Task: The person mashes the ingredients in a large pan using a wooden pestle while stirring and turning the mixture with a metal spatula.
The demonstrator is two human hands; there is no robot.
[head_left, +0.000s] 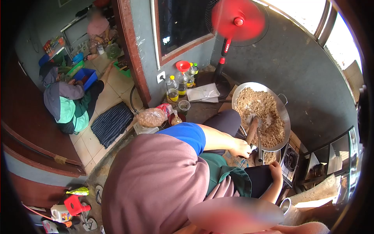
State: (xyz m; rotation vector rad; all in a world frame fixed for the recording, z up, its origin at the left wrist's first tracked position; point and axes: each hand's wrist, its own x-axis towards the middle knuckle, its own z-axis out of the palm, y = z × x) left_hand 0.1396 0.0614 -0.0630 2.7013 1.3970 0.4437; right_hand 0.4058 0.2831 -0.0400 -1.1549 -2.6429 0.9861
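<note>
My left hand (240, 148), below the blue sleeve, is closed around something dark that I cannot make out. Above it, a large wok (287, 117) holds brown crumbly food (269, 105) with white patches. A thick wooden tool (252, 130) and a metal handle (260, 147) lean in the wok. My right hand (276, 171) lies over my dark-clothed knee (260, 180), beside a small pot (278, 156) holding similar brown food. Its fingers look loosely bent, with nothing visible in them.
A gas stove (290, 160) stands right of the pot. Bottles (182, 84), a bag of food (151, 117) and a red fan (238, 19) are above. Beyond the doorway sit a person in green (70, 103) and another person (98, 29). A blurred shape covers the bottom.
</note>
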